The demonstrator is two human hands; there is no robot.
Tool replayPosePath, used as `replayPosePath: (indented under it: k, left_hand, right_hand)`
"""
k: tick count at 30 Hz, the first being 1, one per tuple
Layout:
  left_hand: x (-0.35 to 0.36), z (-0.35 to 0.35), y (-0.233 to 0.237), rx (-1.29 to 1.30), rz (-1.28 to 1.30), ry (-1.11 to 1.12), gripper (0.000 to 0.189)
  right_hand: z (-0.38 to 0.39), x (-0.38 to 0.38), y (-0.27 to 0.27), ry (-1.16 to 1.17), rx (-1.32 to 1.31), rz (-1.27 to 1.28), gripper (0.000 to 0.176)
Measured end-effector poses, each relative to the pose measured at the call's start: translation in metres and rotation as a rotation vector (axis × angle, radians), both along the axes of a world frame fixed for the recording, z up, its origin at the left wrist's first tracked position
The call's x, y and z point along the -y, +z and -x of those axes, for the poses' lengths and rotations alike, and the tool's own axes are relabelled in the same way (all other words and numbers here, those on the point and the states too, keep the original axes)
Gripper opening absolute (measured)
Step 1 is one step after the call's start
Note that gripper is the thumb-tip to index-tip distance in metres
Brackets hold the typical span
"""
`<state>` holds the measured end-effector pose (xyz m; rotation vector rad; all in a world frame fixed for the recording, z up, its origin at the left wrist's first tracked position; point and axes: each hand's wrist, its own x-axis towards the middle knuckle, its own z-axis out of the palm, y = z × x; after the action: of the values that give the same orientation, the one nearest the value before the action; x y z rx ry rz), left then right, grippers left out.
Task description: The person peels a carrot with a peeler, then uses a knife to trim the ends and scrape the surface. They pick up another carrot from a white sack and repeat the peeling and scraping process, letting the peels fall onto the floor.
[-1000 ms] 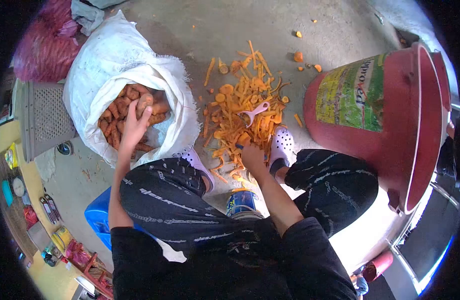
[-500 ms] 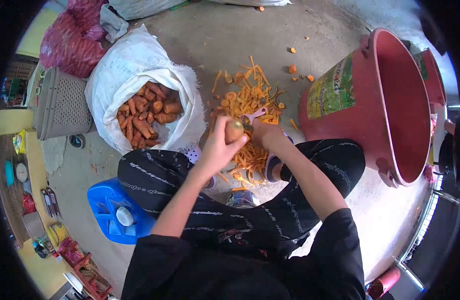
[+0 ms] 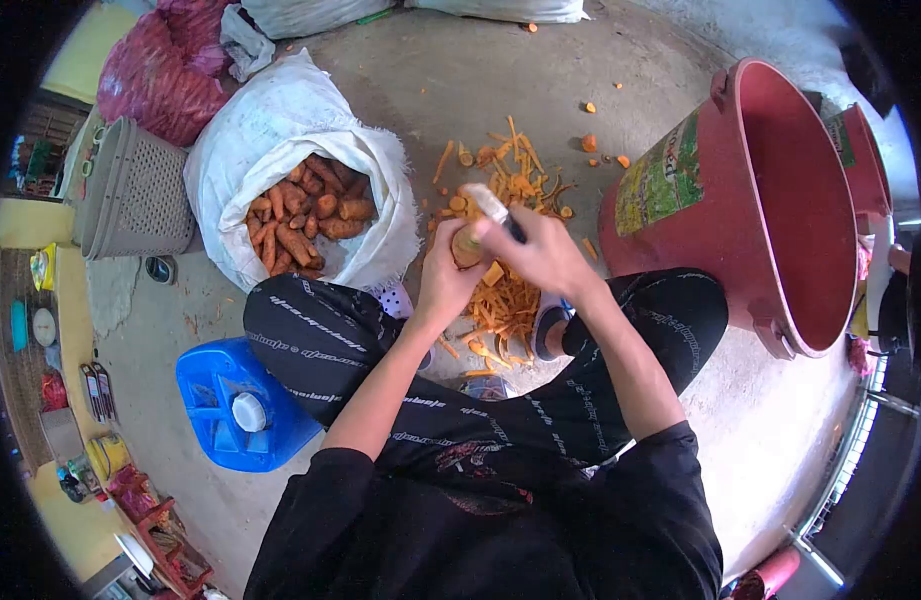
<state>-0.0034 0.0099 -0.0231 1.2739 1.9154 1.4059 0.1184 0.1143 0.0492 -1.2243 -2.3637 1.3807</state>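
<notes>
My left hand [image 3: 448,275] is wrapped round a carrot [image 3: 467,246] above the heap of peelings; the fingers hide much of it. My right hand [image 3: 542,252] is closed on the dark handle of a knife [image 3: 491,204], whose pale blade points up and to the left. The right thumb reaches to the carrot, and the two hands nearly meet. Below and beyond them, orange carrot peelings [image 3: 508,306] lie on the floor between my feet. To the left, an open white sack [image 3: 270,120] holds several unpeeled carrots [image 3: 298,215].
A large red tub [image 3: 670,260] stands at the right, beside my knee. On the left are a blue jerrycan [image 3: 220,425], a grey perforated basket [image 3: 145,190] and a red mesh sack [image 3: 160,85]. Small carrot pieces [image 3: 588,143] dot the concrete floor [image 3: 460,70] ahead.
My right hand has come up and left over the carrot, and the knife blade now shows above it. A pale pink forked tool, seen earlier beside that hand, is out of sight.
</notes>
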Motion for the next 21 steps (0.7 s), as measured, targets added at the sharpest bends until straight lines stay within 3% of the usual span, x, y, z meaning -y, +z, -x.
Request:
replayPosePath:
  k: [2,5,15,21]
  left_hand:
    - [0.001,-0.002,0.008,0.005,0.073,0.034,0.037]
    - [0.004,0.0,0.004,0.025,0.096,0.011,0.038]
    - [0.004,0.0,-0.001,-0.074,0.019,0.007,0.038]
    - [0.002,0.005,-0.006,0.007,0.084,-0.073,0.033]
  right_hand:
    - [0.002,0.013,-0.008,0.037,0.015,-0.225,0.083]
    - [0.003,0.021,-0.012,0.037,0.073,-0.288,0.081]
    - [0.006,0.026,-0.017,0.005,0.061,-0.282,0.081]
    - [0.004,0.024,-0.026,0.052,0.084,-0.29,0.076]
